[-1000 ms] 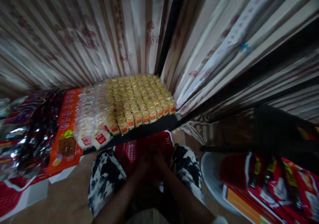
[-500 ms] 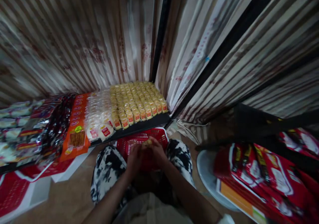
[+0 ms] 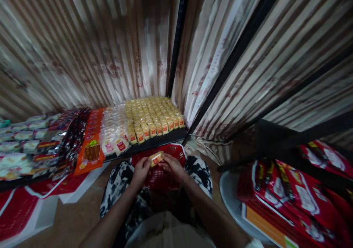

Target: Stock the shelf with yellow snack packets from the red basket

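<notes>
Between my knees, above a red plastic basket (image 3: pixel 162 178), I hold one small yellow wrapped snack (image 3: pixel 156 159) with a red-and-white label. My left hand (image 3: pixel 142 170) pinches its left end, and the fingers of my right hand (image 3: pixel 172 167) close on its right end. Just beyond the basket, rows of matching yellow wrapped snacks (image 3: pixel 154 117) stand on a black shelf (image 3: pixel 154 141). White wrapped snacks (image 3: pixel 114 130) are lined up to the left of them.
Left along the shelf lie orange packets (image 3: pixel 91 141), dark shiny packets (image 3: pixel 71 137) and white packets (image 3: pixel 22 145). A pale round basin (image 3: pixel 231 196) and red packets (image 3: pixel 300 185) are at the right. Striped curtains (image 3: pixel 110 49) hang behind, with black poles (image 3: pixel 178 38).
My hands have turned the yellow wrapped snack so its label faces up, and my left hand has shifted slightly left. The view has tilted a little.
</notes>
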The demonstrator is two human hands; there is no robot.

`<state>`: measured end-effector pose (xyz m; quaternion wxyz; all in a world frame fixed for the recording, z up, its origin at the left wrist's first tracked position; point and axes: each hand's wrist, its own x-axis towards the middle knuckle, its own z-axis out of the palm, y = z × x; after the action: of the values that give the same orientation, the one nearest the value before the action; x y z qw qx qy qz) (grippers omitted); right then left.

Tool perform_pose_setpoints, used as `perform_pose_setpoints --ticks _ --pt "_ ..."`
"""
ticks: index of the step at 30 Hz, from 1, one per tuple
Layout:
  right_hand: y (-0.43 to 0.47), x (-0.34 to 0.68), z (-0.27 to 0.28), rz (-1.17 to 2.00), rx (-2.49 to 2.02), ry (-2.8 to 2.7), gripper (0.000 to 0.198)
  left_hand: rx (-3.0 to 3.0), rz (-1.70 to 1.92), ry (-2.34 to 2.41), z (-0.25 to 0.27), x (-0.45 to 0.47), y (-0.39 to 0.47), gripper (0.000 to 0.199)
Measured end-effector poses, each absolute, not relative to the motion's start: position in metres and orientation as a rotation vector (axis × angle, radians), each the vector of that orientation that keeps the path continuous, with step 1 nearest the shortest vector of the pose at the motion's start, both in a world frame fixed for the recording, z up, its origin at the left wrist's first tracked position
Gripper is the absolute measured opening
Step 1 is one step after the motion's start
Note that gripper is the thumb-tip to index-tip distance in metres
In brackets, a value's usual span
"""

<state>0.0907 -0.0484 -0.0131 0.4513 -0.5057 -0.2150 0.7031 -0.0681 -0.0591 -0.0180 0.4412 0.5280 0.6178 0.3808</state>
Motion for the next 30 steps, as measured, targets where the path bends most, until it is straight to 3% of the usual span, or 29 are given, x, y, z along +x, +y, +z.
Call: perform_pose_setpoints --ticks 7,11,16,25,30 --pt "-0.049 0.082 -0.009 1.626 -1.28 -0.583 0.027 0.968 0.896 1.345 -0.022 -0.072 -0.066 0.037" --pt "-0.049 0.081 -0.01 1.566 -1.271 -0.741 0.036 1.178 0.914 1.428 -0.021 -0.079 -0.068 0.03" --pt "-0.05 0.075 -0.005 1.546 -1.222 -1.009 0.042 1.469 0.915 1.456 -0.01 -0.086 -0.067 0.041" --pt "-0.041 0.046 0.008 1.546 -1.149 -1.088 0.043 1.345 1.035 1.526 -0.006 -0.102 -0.063 0.036" --pt "-0.028 0.027 0.0 1.542 -1.191 -1.153 0.032 1.226 1.2 1.723 -0.001 -0.121 -0.047 0.034"
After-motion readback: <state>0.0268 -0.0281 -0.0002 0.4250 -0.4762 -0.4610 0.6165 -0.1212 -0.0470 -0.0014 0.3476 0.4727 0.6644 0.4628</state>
